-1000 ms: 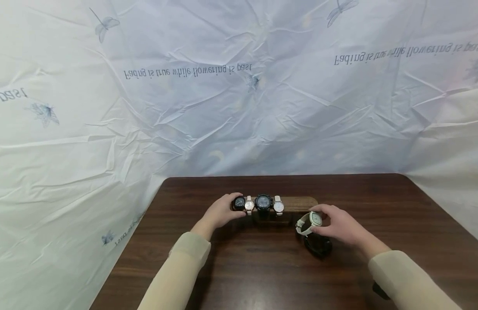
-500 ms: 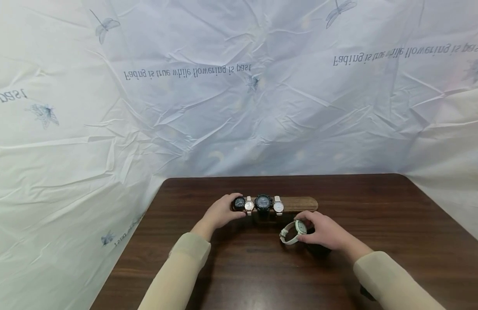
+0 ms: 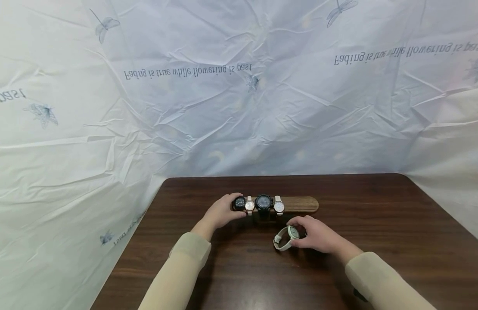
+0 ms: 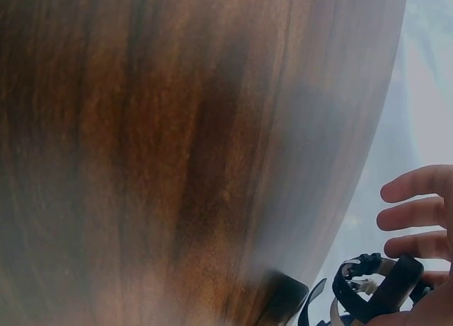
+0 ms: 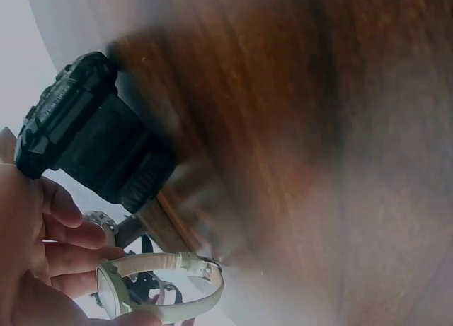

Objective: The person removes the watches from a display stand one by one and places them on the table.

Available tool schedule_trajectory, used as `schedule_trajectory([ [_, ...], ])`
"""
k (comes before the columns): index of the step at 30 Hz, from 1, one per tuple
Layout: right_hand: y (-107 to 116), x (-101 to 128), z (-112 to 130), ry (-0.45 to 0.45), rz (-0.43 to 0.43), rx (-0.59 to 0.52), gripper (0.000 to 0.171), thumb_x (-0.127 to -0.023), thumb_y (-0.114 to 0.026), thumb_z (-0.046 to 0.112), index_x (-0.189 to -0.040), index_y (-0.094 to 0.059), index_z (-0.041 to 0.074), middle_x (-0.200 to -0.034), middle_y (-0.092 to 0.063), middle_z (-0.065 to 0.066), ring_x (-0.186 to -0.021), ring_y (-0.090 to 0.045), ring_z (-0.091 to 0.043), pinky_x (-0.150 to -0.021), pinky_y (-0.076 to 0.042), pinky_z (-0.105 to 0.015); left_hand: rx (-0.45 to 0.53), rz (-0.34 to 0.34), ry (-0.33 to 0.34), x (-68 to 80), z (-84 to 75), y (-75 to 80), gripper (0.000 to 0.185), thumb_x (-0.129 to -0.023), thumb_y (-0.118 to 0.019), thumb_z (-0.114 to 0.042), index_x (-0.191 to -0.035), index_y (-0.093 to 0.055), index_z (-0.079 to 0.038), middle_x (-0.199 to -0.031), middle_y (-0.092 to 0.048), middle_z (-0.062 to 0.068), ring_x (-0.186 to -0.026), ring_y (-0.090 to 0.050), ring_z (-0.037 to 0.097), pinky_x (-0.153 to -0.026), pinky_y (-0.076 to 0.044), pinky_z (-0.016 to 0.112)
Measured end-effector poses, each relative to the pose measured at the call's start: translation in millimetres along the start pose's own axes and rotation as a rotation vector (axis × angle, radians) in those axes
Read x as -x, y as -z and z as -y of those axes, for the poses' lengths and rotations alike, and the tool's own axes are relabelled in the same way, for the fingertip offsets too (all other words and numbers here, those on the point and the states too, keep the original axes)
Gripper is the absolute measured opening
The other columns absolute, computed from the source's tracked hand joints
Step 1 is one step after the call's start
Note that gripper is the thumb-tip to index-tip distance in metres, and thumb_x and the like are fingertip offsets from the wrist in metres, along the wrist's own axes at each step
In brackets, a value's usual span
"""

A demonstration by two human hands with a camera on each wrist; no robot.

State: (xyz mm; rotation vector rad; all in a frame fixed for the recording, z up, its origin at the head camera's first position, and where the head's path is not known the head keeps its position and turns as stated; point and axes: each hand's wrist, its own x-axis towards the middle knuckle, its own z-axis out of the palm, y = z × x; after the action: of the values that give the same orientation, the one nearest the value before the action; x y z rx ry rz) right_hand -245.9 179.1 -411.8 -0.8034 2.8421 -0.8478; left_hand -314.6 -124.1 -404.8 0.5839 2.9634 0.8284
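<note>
Right hand: the right hand [image 3: 318,236] is curled over a white watch [image 3: 286,237], which is pinched at its case between thumb and fingertips; in the right wrist view the same watch [image 5: 159,290] is seen gripped at its case, its pale strap looping free.
White watch: it is held low over the surface [image 3: 378,206], just in front of the wooden stand [image 3: 301,204] and right of its middle; whether the strap touches the surface cannot be told.
Left hand: the left hand [image 3: 221,212] is set against the left end of the stand, with fingers curved about the small black watch [image 3: 238,203] at that end; in the left wrist view the fingers [image 4: 417,213] are seen loosely spread above a dark strap, so how firm the hold is cannot be told.
Stand: four watches are carried side by side on its left half; right of the small black one come a pale-strapped watch [image 3: 249,205], a large black watch [image 3: 264,202] and another white-strapped watch [image 3: 278,206].
Other watch: a chunky black watch [image 5: 85,146] is shown lying on the surface near the right hand in the right wrist view.
Backdrop: a creased white sheet [image 3: 239,86] printed with dragonflies and lettering hangs behind the surface.
</note>
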Motion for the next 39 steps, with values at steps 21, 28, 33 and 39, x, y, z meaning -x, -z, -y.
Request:
schedule_trajectory([
  [21,-9.6,-5.5,2.0,0.046,0.059,0.136,0.040,-0.067,-0.072,0.036,-0.099,-0.057,0.016,-0.086,-0.054,0.008,-0.083,-0.043,-0.014,-0.065,-0.039,-0.033,0.003,-0.009,-0.016,-0.1,2.1,-0.3,0.065,-0.073,-0.062,-0.050,-0.128,-0.041,-0.025,-0.115,-0.047,0.001,-0.096,-0.050,0.016,-0.075,-0.041,0.036],
  [28,-12.3,-5.3,-0.1,0.061,0.064,0.187,0.041,-0.066,-0.072,0.035,-0.099,-0.057,0.017,-0.087,-0.053,0.009,-0.082,-0.043,-0.013,-0.064,-0.040,-0.032,-0.001,-0.020,-0.016,0.0,1.7,-1.6,0.065,-0.072,-0.062,-0.050,-0.128,-0.041,-0.024,-0.114,-0.048,0.001,-0.096,-0.050,0.016,-0.075,-0.041,0.037],
  [33,-13.4,-5.7,0.4,0.079,0.061,0.227,0.041,-0.066,-0.072,0.037,-0.100,-0.058,0.017,-0.087,-0.053,0.010,-0.080,-0.044,-0.013,-0.062,-0.040,-0.031,-0.005,-0.027,-0.006,0.0,1.8,-2.5,0.065,-0.072,-0.062,-0.050,-0.128,-0.041,-0.026,-0.114,-0.048,0.000,-0.096,-0.050,0.016,-0.075,-0.041,0.037],
  [39,-14.3,-6.5,0.2,0.092,0.053,0.267,0.042,-0.065,-0.072,0.037,-0.099,-0.058,0.017,-0.086,-0.053,0.011,-0.079,-0.044,-0.012,-0.061,-0.039,-0.030,-0.005,-0.029,-0.005,-1.0,2.6,-3.4,0.065,-0.072,-0.062,-0.051,-0.128,-0.041,-0.026,-0.116,-0.047,0.001,-0.098,-0.050,0.017,-0.076,-0.041,0.037],
])
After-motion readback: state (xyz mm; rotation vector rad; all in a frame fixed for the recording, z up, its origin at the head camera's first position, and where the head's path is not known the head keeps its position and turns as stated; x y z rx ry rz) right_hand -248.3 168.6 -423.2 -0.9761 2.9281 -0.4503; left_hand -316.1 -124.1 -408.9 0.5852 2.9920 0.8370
